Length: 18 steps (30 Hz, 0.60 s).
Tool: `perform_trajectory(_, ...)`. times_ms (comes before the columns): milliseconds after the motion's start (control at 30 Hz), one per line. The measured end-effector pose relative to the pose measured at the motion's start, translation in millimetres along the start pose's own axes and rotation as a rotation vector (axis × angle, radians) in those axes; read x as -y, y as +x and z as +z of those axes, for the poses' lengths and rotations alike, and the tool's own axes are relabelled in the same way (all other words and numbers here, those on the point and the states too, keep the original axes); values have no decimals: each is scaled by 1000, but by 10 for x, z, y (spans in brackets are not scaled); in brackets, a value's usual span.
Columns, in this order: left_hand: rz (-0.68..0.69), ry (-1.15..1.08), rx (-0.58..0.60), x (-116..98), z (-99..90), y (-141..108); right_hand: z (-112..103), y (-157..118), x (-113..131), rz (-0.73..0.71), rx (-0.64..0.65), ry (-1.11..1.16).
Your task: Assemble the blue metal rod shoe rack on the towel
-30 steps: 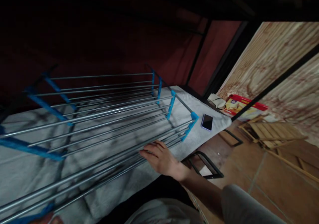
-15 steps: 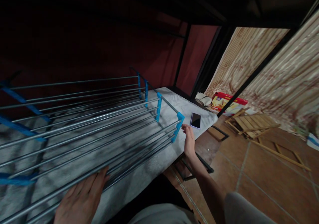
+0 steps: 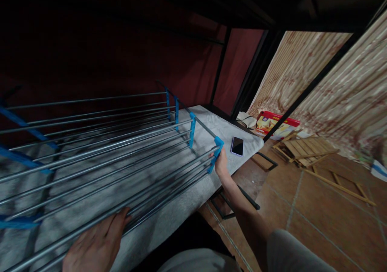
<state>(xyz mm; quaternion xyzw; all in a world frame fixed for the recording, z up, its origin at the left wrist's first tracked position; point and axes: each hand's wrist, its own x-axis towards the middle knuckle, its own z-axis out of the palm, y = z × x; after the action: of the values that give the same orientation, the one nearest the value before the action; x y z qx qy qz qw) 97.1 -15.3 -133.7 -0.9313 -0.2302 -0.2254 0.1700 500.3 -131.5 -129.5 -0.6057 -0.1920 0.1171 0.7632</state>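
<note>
A metal rack of grey tubes with blue plastic connectors [image 3: 145, 155] lies across the grey bedding [image 3: 169, 201]. At the lower left, my left hand [image 3: 98, 239] curls over the rack's near tubes, its fingertips going down between them and partly hidden. My right hand [image 3: 222, 163] is closed round the blue connector [image 3: 218, 147] at the near right corner of the rack. Its fingers reach behind the connector and show on the inner side.
A phone [image 3: 237, 146] lies on the bedding, right of the rack. Black bed-frame posts [image 3: 220, 68] and a dark upper frame surround it. On the tiled floor [image 3: 279, 207] are folded wooden pieces [image 3: 311, 149] and a red-and-yellow box [image 3: 276, 124], before a patterned curtain [image 3: 341, 86].
My right hand has moved left onto the corner connector and closed on it. My left hand stays on the near tubes, and the rack's left end has shifted slightly left.
</note>
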Motion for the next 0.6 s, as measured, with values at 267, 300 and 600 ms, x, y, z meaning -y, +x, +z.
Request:
perform_trajectory(267,-29,-9,41,-56,-66,66,121,30,34,-57,-69,-34)
perform_trajectory(300,-41,-7,41,-60,-64,65,122,25,44,-51,-72,-36)
perform_trajectory(600,-94,-31,44,-65,-53,55,136,-4,90,1,-38,0)
